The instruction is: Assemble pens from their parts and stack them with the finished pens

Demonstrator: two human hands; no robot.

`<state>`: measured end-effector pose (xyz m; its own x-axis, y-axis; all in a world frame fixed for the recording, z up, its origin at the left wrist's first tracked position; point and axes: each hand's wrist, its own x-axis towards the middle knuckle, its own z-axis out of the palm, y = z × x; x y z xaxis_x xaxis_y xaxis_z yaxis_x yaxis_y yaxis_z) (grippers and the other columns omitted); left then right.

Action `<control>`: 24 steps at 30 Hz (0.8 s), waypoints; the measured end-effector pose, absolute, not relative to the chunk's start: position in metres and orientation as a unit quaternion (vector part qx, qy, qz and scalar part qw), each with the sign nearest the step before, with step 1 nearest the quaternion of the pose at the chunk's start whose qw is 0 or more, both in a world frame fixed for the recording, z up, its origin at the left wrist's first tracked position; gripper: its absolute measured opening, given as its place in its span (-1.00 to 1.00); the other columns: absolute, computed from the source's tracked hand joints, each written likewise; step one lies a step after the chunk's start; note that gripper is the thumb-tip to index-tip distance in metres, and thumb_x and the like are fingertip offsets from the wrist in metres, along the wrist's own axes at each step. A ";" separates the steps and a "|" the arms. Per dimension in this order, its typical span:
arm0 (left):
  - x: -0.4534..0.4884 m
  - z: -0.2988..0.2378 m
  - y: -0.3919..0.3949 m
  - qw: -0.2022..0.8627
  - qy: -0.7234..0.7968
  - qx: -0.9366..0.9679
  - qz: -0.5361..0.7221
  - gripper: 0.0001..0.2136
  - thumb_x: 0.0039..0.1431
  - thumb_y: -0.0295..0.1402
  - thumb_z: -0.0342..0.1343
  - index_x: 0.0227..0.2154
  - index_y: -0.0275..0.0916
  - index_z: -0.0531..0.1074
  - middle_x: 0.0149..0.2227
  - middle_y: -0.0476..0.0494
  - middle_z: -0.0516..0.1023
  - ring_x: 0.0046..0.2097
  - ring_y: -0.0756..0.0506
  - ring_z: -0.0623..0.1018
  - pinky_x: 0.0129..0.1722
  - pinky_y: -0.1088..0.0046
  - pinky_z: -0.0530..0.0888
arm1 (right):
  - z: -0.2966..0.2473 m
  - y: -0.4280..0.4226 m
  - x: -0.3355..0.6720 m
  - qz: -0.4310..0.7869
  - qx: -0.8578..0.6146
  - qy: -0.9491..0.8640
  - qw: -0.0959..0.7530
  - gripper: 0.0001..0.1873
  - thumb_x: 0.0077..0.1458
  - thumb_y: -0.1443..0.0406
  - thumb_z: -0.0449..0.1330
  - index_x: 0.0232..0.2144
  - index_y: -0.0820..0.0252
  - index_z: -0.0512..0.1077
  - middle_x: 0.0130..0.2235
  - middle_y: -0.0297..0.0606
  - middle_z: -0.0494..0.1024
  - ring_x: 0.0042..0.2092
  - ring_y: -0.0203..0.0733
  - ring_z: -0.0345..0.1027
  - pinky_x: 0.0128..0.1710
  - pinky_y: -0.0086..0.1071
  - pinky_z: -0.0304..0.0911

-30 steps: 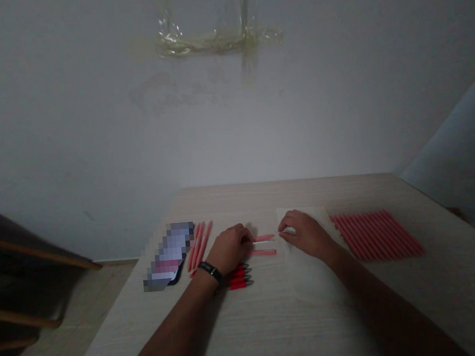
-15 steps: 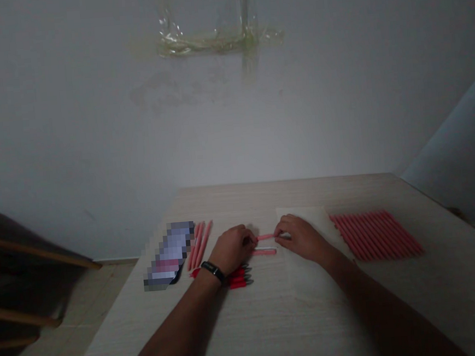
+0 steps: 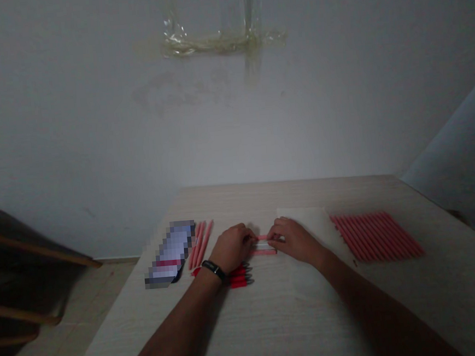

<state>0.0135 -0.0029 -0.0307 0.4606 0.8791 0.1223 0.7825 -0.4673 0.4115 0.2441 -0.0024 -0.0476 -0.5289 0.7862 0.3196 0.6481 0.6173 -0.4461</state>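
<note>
Pink rod [image 3: 262, 237] lies between the two hands, well to the right of the phone [image 3: 172, 251]. A second ago the right hand [image 3: 296, 242] was just off the rod's tip; now its thumb and finger appear pinched on that end, and it has slid toward the phone's side, leaving only a short length showing. The left hand [image 3: 231, 248], nearer the phone, seems to grip the other end, so the piece now looks held from both ends. A second pink rod [image 3: 268, 252] and a pale strip [image 3: 263, 244] lie beside it, also right of the phone. Loose pink rods [image 3: 201, 244] next to the phone and the wide pink row [image 3: 377, 235] far to its right look unchanged.
</note>
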 end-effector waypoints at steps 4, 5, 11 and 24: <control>0.014 -0.029 -0.003 0.143 0.499 0.841 0.153 -0.79 0.29 -0.34 0.04 -0.25 -0.18 0.59 -0.24 -0.16 0.56 -0.20 -0.10 0.52 -0.19 0.44 0.38 | -0.049 0.000 0.239 0.142 -0.412 -0.865 0.247 -0.97 0.14 0.34 0.32 -0.36 0.16 0.54 -0.34 -0.30 0.49 -0.20 -0.19 0.34 -0.15 -0.35 0.20; 0.014 -0.028 -0.004 0.143 0.500 0.841 0.151 -0.80 0.29 -0.34 0.04 -0.25 -0.18 0.59 -0.24 -0.16 0.56 -0.20 -0.10 0.52 -0.20 0.44 0.38 | -0.049 0.001 0.238 0.141 -0.413 -0.865 0.247 -0.98 0.14 0.35 0.32 -0.36 0.16 0.54 -0.34 -0.30 0.50 -0.20 -0.19 0.35 -0.15 -0.35 0.20; 0.014 -0.026 -0.004 0.148 0.504 0.837 0.149 -0.80 0.27 -0.37 0.05 -0.23 -0.18 0.59 -0.23 -0.17 0.56 -0.20 -0.11 0.53 -0.21 0.44 0.38 | -0.049 0.002 0.235 0.123 -0.423 -0.864 0.243 -0.96 0.14 0.36 0.30 -0.38 0.16 0.55 -0.36 -0.28 0.48 -0.22 -0.18 0.34 -0.19 -0.35 0.19; 0.015 -0.028 -0.003 0.165 0.497 0.835 0.168 -0.85 0.21 -0.44 0.08 -0.31 -0.19 0.56 -0.26 -0.13 0.53 -0.21 -0.09 0.51 -0.19 0.46 0.37 | -0.050 0.003 0.236 0.125 -0.433 -0.858 0.247 -0.96 0.10 0.39 0.31 -0.37 0.17 0.52 -0.37 -0.31 0.46 -0.22 -0.19 0.32 -0.17 -0.35 0.18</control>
